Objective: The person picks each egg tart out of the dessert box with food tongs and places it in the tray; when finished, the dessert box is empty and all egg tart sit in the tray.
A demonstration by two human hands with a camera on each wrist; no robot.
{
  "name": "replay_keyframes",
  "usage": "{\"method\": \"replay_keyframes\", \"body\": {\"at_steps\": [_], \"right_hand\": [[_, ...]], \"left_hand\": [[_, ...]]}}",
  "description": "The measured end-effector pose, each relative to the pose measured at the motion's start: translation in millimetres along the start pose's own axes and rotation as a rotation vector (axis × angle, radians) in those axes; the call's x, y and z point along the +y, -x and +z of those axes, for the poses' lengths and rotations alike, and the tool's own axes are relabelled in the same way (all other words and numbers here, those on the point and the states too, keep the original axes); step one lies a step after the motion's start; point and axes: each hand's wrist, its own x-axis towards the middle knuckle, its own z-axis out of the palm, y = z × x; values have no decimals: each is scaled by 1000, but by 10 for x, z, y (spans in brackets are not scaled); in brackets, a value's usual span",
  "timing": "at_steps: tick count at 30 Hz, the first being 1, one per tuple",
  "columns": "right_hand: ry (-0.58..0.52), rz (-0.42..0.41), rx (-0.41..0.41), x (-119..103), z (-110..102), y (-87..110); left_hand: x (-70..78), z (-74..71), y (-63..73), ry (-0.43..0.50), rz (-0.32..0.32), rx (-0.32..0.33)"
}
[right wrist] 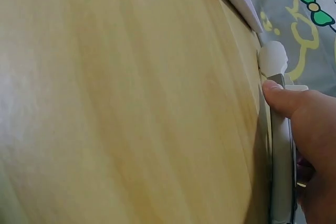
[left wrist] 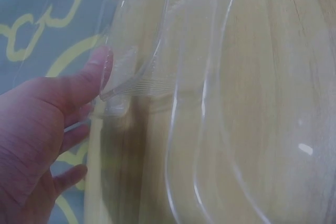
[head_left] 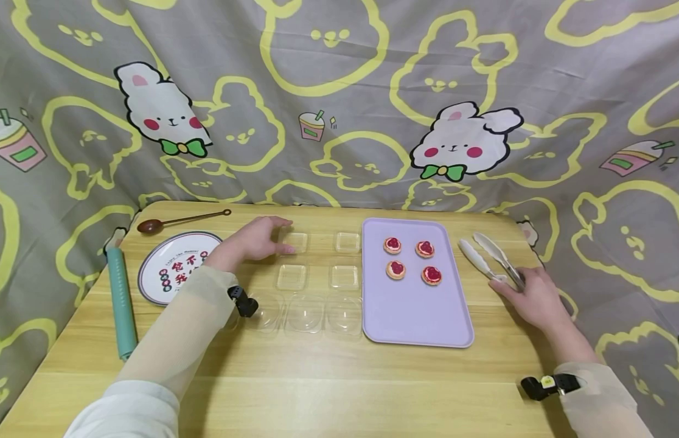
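My left hand (head_left: pixel 257 238) reaches to the left side of a clear plastic box (head_left: pixel 297 242) at the back of the table, thumb and fingers spread apart. In the left wrist view the thumb lies at the edge of the clear plastic (left wrist: pixel 152 85); whether it presses on it is hard to tell. On the right, my right hand (head_left: pixel 536 298) grips metal tongs (right wrist: pixel 282 161) with pale tips by their handle end. The tongs' arms stand apart, pointing toward the back, with nothing between them. Several berry-topped tarts (head_left: pixel 396 270) sit on a lilac tray (head_left: pixel 416 316) between the hands.
More clear boxes stand in rows left of the tray, with domed lids (head_left: pixel 303 313) in front. A lettered plate (head_left: pixel 153 283) lies under my left forearm. Beyond it are a brown spoon (head_left: pixel 150 226) and a teal roll (head_left: pixel 122 304). A patterned curtain (head_left: pixel 339 109) hangs behind.
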Motion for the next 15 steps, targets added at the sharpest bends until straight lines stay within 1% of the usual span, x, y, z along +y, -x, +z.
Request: {"method": "replay_keyframes", "body": {"at_steps": [4, 8, 11, 15], "right_hand": [[-23, 19, -9, 18, 17, 19], [-38, 72, -22, -8, -12, 5], [-25, 113, -14, -49, -59, -18], [-10, 119, 20, -122, -123, -55]], "left_hand": [[-7, 12, 6, -4, -2, 2], [-12, 24, 17, -9, -1, 1], [-6, 28, 35, -7, 15, -3], [-1, 6, 72, 0, 38, 9]]}}
